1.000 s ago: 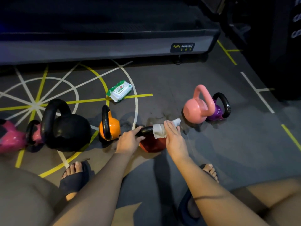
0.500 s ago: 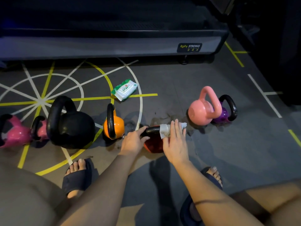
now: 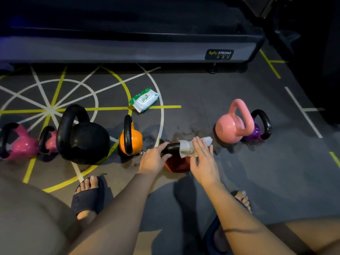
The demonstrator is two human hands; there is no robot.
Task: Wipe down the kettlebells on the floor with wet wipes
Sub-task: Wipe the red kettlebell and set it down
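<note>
While the long treadmill base [image 3: 128,50] filled the far edge of the floor [image 3: 211,107], the row of kettlebells sat in front of it, starting with the big black kettlebell [image 3: 82,140] at the left. Over on the right stood the pink kettlebell [image 3: 231,129], touching a purple one [image 3: 256,133] behind it, and the orange kettlebell [image 3: 131,139] waited between the black one and the action. Dead centre was the red kettlebell [image 3: 177,163], tipped towards the person, its black handle lying crosswise. The left hand [image 3: 154,160] gripped that handle's near end, fingers curled around it. The right hand [image 3: 203,159] lay flat, fingers together and extended, pressing the wet wipe [image 3: 186,148] onto the handle. So the handle of the red one was the step in hand, by my reading. Next, I'd say, came the red body, needing the bell turned under the wipe. The wipes packet [image 3: 144,99] lay well behind, ready if a fresh sheet was wanted.
</note>
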